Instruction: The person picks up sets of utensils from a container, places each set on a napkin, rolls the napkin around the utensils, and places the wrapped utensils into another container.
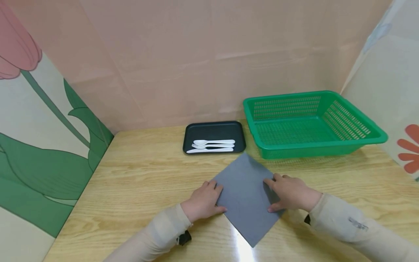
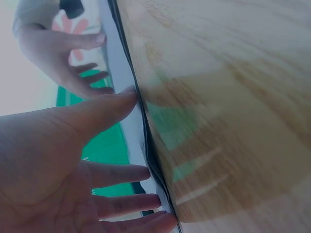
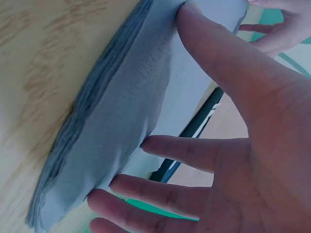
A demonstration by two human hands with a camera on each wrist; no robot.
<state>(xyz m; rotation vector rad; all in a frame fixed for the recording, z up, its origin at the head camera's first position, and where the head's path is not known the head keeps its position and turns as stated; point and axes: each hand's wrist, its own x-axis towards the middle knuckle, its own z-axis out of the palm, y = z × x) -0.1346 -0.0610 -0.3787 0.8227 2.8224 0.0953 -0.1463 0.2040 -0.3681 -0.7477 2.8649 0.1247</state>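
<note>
A grey square napkin lies cornerwise on the wooden table, one corner toward the black tray. My left hand touches its left side, thumb at the lower left edge and fingers spread along the upper part. On the opposite side, my right hand presses its fingertips on the napkin. The right wrist view shows several thin layers along the edge of the napkin, with a dotted embossed band. The right fingers are fairly straight and spread; so are the left fingers.
Behind the napkin stands a black tray holding a white plastic spoon, fork and knife. A green plastic basket stands at the back right. Printed cloth walls bound the table at the back and sides.
</note>
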